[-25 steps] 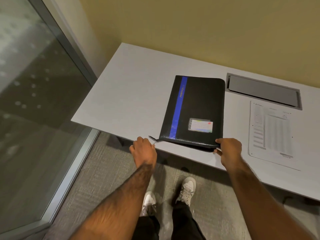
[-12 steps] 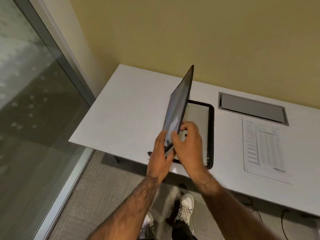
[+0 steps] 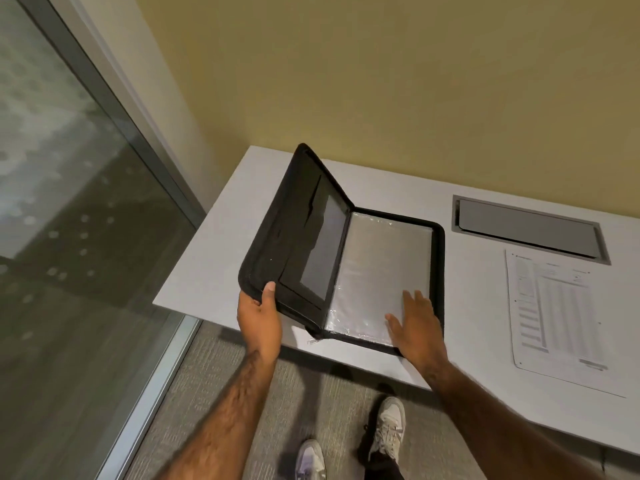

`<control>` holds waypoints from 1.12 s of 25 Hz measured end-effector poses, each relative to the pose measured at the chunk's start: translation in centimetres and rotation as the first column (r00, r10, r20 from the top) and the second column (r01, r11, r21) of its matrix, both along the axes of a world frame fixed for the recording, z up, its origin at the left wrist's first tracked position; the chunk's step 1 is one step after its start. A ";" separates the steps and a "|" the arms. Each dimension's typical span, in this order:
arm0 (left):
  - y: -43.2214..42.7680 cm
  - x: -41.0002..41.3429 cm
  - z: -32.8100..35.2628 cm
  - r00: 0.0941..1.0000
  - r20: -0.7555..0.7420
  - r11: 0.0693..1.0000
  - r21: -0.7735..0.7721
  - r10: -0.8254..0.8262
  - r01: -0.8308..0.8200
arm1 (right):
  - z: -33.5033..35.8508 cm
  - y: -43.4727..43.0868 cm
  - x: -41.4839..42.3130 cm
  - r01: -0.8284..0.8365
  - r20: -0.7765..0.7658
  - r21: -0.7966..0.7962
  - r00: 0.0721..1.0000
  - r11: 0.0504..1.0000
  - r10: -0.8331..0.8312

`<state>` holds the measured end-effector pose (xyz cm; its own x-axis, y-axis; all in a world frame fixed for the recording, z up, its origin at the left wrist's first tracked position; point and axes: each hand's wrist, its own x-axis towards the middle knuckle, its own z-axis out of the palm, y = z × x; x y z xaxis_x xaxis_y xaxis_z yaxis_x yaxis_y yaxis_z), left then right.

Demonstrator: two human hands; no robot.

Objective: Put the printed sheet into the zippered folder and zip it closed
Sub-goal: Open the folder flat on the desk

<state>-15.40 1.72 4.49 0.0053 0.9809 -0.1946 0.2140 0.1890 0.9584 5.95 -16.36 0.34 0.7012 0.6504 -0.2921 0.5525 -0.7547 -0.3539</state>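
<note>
one folder, one sheet, seemingly two shoes

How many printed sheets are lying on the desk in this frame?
1. The printed sheet lies flat on the desk, right of the open zippered folder. Others inside the folder's pockets cannot be ruled out.

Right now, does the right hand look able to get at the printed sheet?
Probably yes: the right hand rests open on the folder, and bare desk lies between it and the printed sheet.
</note>
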 end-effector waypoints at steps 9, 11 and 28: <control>4.3 -1.2 -5.0 0.876 -0.475 0.987 -0.083 0.083 -0.138 | -3.8 -4.0 1.9 -0.032 -0.009 -0.058 0.999 0.998 0.032; 3.1 0.1 -5.4 0.644 -0.764 0.997 0.007 -0.044 0.076 | -4.0 -4.1 1.9 -0.032 0.007 -0.043 0.999 0.999 0.032; -7.3 16.0 -8.7 0.050 -0.892 0.304 -0.101 -0.450 0.947 | -2.7 -10.4 14.0 0.071 0.118 0.347 0.986 0.935 -0.118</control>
<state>0.61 -5.60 -4.24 0.8677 0.4596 -0.1895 0.4932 -0.8435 0.2128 19.91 -26.75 -2.32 0.7814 0.6230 0.0365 0.5450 -0.6528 -0.5262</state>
